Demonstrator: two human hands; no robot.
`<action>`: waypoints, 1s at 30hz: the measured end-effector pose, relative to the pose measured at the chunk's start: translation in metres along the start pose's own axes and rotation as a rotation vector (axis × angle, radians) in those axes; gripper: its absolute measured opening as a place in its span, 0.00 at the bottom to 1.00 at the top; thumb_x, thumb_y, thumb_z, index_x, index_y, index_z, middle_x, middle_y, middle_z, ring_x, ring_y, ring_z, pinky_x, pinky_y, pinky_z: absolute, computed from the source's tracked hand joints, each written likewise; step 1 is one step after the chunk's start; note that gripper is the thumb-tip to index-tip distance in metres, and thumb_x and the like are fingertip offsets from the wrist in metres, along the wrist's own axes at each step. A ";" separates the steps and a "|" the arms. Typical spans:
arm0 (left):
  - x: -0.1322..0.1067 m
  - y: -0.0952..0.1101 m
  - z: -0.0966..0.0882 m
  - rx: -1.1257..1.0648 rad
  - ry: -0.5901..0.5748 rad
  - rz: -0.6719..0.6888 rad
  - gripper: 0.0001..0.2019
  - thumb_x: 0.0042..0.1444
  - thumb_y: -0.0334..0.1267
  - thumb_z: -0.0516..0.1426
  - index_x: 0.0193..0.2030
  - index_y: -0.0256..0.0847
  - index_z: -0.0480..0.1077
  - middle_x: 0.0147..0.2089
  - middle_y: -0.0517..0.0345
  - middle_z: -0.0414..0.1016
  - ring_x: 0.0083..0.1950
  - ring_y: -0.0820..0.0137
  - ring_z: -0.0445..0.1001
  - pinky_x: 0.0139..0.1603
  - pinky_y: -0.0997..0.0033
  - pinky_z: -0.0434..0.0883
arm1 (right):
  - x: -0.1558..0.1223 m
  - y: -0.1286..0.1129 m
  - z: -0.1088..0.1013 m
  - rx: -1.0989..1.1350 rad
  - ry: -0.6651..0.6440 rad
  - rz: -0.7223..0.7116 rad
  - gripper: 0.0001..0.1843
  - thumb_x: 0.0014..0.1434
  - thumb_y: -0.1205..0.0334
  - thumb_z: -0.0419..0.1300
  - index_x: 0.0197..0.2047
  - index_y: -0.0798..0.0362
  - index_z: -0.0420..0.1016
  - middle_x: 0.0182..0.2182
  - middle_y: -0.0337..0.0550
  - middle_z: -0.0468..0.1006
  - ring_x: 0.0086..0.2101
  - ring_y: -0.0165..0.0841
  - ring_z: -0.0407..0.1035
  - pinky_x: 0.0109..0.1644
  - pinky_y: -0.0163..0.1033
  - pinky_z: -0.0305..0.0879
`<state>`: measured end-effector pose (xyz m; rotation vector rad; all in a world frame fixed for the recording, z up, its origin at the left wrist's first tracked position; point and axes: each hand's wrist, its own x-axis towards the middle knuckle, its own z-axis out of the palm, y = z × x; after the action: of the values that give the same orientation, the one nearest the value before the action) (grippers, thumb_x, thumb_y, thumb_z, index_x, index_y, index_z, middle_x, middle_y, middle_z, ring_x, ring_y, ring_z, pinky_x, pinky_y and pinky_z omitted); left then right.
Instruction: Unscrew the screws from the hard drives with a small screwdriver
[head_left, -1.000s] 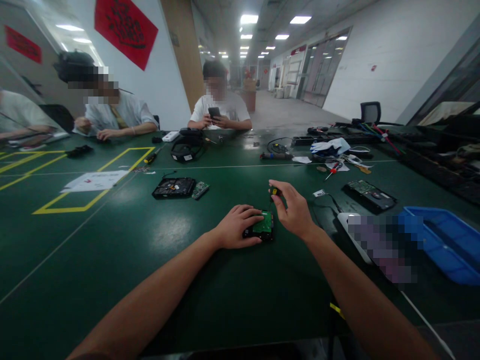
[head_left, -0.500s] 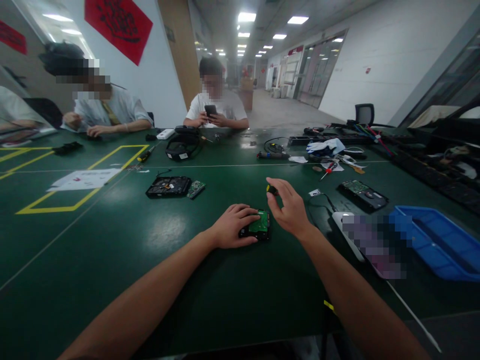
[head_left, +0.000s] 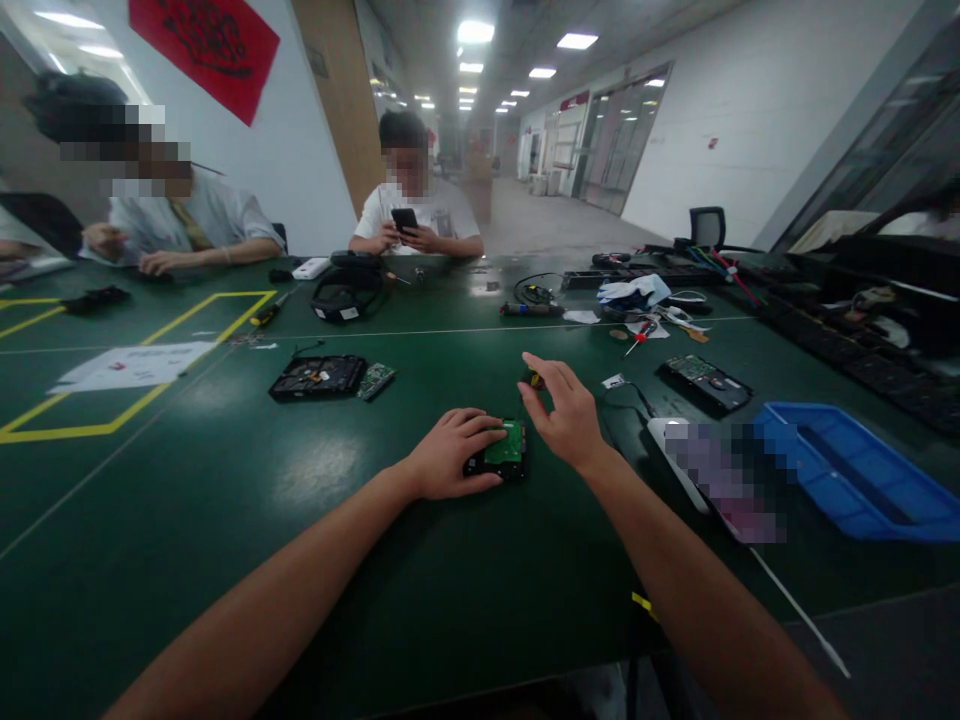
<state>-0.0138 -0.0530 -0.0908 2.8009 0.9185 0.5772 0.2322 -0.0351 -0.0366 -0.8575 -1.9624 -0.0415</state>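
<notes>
My left hand point(head_left: 455, 455) lies over a hard drive point(head_left: 510, 452) on the table, its fingers across the green circuit board and its thumb along the near edge. Just above the drive's right side, my right hand point(head_left: 564, 410) is closed on the yellow-and-black handle of a screwdriver point(head_left: 535, 379). The thin shaft points down toward the drive's far right corner; its tip is too small to make out. Left of my hands sits an opened black drive point(head_left: 319, 378) beside a loose circuit board point(head_left: 376, 381).
On the right are another hard drive point(head_left: 705, 385), a phone-like device point(head_left: 720, 480) with a cable, and a blue tray point(head_left: 862, 480). A red screwdriver point(head_left: 639, 343) and gloves point(head_left: 634, 291) lie farther back. Two people sit across the green table point(head_left: 420, 620), one holding a phone point(head_left: 405, 219).
The whole view has shifted slightly, so things appear farther left. My left hand stays on the drive; my right hand has tilted a little, with the screwdriver still in its fingers.
</notes>
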 end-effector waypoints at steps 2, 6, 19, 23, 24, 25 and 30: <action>0.000 0.001 0.000 -0.002 -0.002 -0.001 0.35 0.62 0.61 0.59 0.71 0.47 0.65 0.70 0.47 0.67 0.70 0.46 0.63 0.70 0.40 0.61 | 0.000 0.001 0.000 -0.020 0.013 0.014 0.22 0.70 0.59 0.59 0.66 0.45 0.68 0.48 0.48 0.76 0.47 0.41 0.74 0.52 0.49 0.74; 0.001 0.002 -0.002 -0.006 -0.003 -0.004 0.36 0.62 0.62 0.59 0.71 0.47 0.65 0.70 0.48 0.67 0.70 0.46 0.63 0.70 0.41 0.60 | 0.001 0.002 -0.001 -0.048 0.031 0.050 0.21 0.68 0.54 0.63 0.62 0.44 0.72 0.46 0.47 0.74 0.44 0.41 0.73 0.49 0.49 0.75; 0.001 0.004 -0.004 -0.024 0.007 -0.012 0.35 0.61 0.62 0.60 0.70 0.47 0.66 0.69 0.47 0.68 0.69 0.45 0.63 0.69 0.40 0.61 | 0.004 -0.003 0.001 0.008 -0.018 0.053 0.22 0.68 0.60 0.61 0.64 0.41 0.70 0.48 0.48 0.75 0.46 0.43 0.73 0.50 0.53 0.75; 0.001 0.002 -0.003 -0.020 0.004 -0.012 0.35 0.61 0.63 0.59 0.70 0.47 0.66 0.70 0.47 0.68 0.69 0.46 0.63 0.69 0.40 0.60 | 0.005 -0.002 0.001 0.034 -0.053 0.035 0.22 0.69 0.62 0.59 0.65 0.41 0.68 0.49 0.47 0.76 0.46 0.42 0.74 0.52 0.53 0.74; 0.001 0.002 -0.003 -0.017 0.003 -0.012 0.36 0.61 0.63 0.59 0.70 0.46 0.66 0.70 0.47 0.68 0.69 0.46 0.63 0.70 0.40 0.60 | 0.005 -0.003 0.001 0.048 -0.066 0.027 0.24 0.70 0.63 0.58 0.67 0.41 0.66 0.51 0.47 0.76 0.47 0.42 0.74 0.53 0.54 0.74; 0.001 0.002 -0.002 -0.015 0.003 -0.012 0.36 0.61 0.63 0.59 0.70 0.46 0.66 0.70 0.47 0.68 0.69 0.46 0.63 0.70 0.41 0.60 | 0.005 -0.003 0.001 0.058 -0.075 0.020 0.25 0.70 0.64 0.57 0.68 0.41 0.65 0.53 0.48 0.76 0.49 0.42 0.74 0.55 0.54 0.74; 0.001 0.003 -0.003 -0.017 0.020 -0.005 0.36 0.61 0.63 0.59 0.70 0.46 0.66 0.69 0.46 0.69 0.69 0.47 0.64 0.69 0.42 0.61 | 0.004 -0.003 0.002 0.043 -0.048 0.026 0.25 0.69 0.62 0.59 0.68 0.42 0.65 0.53 0.49 0.74 0.50 0.44 0.72 0.54 0.54 0.74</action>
<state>-0.0126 -0.0542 -0.0870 2.7818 0.9192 0.6113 0.2281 -0.0346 -0.0338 -0.8626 -1.9899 0.0361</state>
